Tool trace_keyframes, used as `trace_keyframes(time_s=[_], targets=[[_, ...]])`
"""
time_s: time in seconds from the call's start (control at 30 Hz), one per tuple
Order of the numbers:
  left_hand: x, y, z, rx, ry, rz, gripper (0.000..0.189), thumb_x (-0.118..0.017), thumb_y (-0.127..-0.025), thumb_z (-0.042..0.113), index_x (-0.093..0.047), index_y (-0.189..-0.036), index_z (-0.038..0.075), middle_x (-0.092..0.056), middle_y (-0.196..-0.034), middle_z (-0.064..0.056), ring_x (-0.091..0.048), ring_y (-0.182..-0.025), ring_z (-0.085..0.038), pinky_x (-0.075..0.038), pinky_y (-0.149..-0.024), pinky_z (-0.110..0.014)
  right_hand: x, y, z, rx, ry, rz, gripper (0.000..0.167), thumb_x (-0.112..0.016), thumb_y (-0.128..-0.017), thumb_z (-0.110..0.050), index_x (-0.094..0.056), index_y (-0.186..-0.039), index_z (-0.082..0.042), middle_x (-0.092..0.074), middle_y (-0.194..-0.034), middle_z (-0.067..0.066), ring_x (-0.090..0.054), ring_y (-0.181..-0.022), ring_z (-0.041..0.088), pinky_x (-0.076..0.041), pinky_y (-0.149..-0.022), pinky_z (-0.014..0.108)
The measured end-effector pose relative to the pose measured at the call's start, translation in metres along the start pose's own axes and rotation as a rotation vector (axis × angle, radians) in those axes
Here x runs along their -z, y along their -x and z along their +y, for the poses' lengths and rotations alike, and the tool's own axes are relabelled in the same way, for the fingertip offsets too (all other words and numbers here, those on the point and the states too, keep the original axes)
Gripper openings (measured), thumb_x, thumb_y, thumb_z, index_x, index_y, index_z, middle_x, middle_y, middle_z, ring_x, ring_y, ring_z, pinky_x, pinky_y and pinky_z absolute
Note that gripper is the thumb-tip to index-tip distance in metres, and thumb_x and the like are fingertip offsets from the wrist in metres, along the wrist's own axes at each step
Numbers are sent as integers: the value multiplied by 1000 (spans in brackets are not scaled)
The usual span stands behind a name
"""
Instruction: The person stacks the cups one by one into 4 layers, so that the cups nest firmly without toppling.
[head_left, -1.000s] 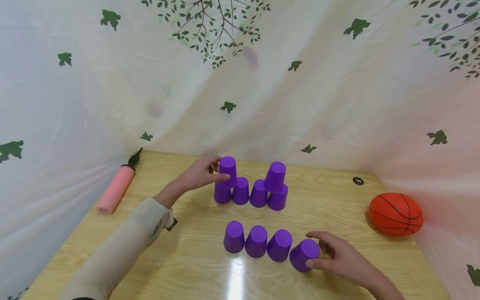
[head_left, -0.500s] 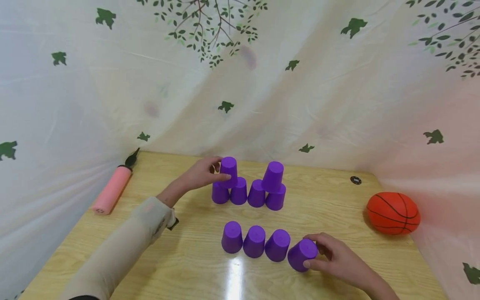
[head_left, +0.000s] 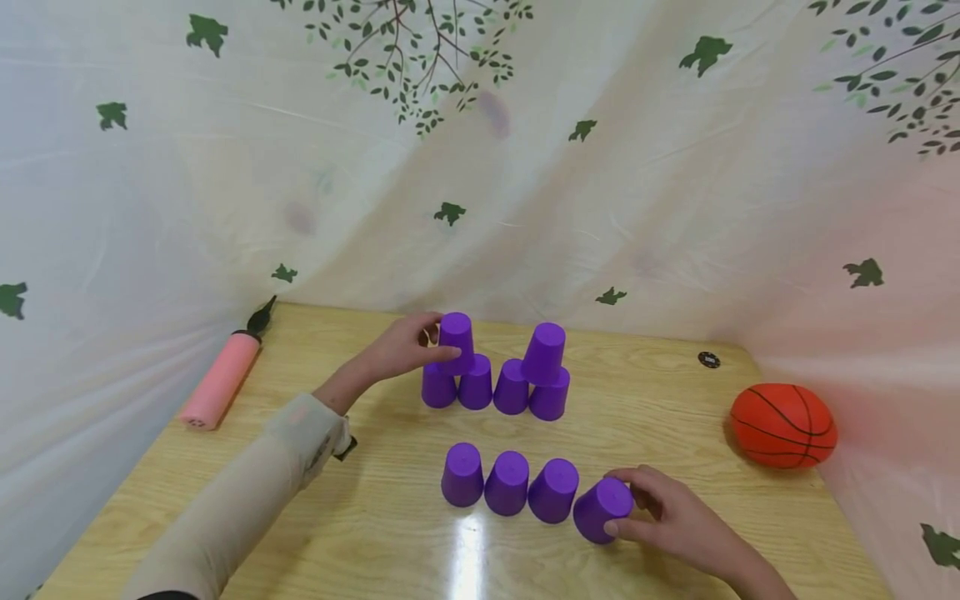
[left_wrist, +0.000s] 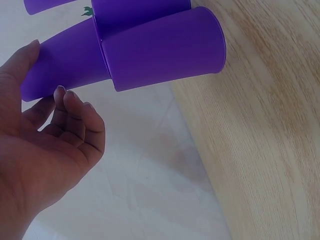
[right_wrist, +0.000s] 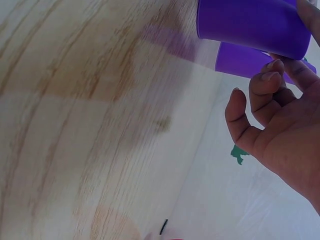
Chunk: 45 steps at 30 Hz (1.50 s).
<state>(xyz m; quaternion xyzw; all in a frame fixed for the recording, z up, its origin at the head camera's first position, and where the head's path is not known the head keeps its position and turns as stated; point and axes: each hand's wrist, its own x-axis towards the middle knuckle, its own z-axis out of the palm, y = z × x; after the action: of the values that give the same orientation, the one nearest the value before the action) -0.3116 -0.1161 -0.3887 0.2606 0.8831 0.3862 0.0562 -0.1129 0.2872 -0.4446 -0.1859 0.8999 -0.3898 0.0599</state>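
Note:
In the head view, my left hand (head_left: 401, 346) pinches an upside-down purple cup (head_left: 456, 337) between thumb and fingers. That cup sits over the seam between the two left cups of a back row, its rim right at their tops, as the left wrist view also shows. Another purple cup (head_left: 544, 354) stands on the row's right pair (head_left: 512, 387). At the front, my right hand (head_left: 675, 517) holds the rightmost cup (head_left: 602, 510) of a second row, thumb on the near side and index finger behind. The other fingers curl loosely in the right wrist view.
Three more upside-down cups (head_left: 507, 483) stand left of the right hand's cup. A pink hand pump (head_left: 225, 375) lies at the table's left edge. On the right are a small red basketball (head_left: 783, 425) and a black chip (head_left: 708, 359). A leaf-patterned curtain (head_left: 525, 183) hangs behind the table.
The left hand's cup has shifted slightly right, from mostly over the leftmost back cup to between the two. The right index finger has come closer against its cup. The view has drifted slightly.

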Motion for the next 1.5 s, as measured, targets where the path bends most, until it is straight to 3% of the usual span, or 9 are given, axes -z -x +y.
trace_keyframes(time_s=[0.13,0.37,0.6,0.77,1.2,1.5], targets=[[0,1,2,2,6,-2,33,-74,-90,39,-64,-116,20,-58,-92,-3,-52,-80,-21,-45,-65,-32,0,0,0,-6,3,0,42,-81,-83,-39,-65,-120,-27,-64,-98,-12,-56,-83,14,-45,-68,24],[0,3,5,9,8,-5,38,-74,-90,38,-63,-120,17,-59,-94,-4,-52,-82,-21,-45,-67,-32,-1,0,-1,-18,-12,-13,42,-80,-84,-40,-65,-121,-27,-65,-102,-11,-55,-86,4,-47,-71,24],[0,2,4,4,2,-2,40,-74,-90,39,-63,-121,17,-59,-94,-4,-52,-83,-21,-45,-68,-33,0,0,-2,-31,-24,-18,43,-80,-84,-40,-65,-121,-27,-64,-101,-10,-55,-84,11,-45,-69,24],[-1,2,2,1,2,1,41,-74,-90,39,-63,-122,17,-59,-94,-4,-52,-82,-21,-45,-68,-33,-1,0,-2,-23,-21,-13,42,-80,-84,-39,-65,-122,-27,-65,-102,-10,-55,-85,6,-46,-70,24],[-2,3,0,8,3,-2,42,-74,-90,40,-62,-123,17,-59,-96,-4,-53,-84,-21,-45,-69,-32,-1,1,-3,-25,-44,-24,43,-80,-85,-38,-65,-122,-25,-68,-110,-10,-58,-94,0,-51,-80,23],[0,4,0,18,11,3,50,-74,-90,40,-59,-131,17,-57,-94,-4,-51,-82,-20,-44,-67,-32,0,0,-4,-45,-30,-27,43,-80,-84,-40,-65,-122,-26,-67,-108,-10,-56,-90,3,-48,-76,23]])
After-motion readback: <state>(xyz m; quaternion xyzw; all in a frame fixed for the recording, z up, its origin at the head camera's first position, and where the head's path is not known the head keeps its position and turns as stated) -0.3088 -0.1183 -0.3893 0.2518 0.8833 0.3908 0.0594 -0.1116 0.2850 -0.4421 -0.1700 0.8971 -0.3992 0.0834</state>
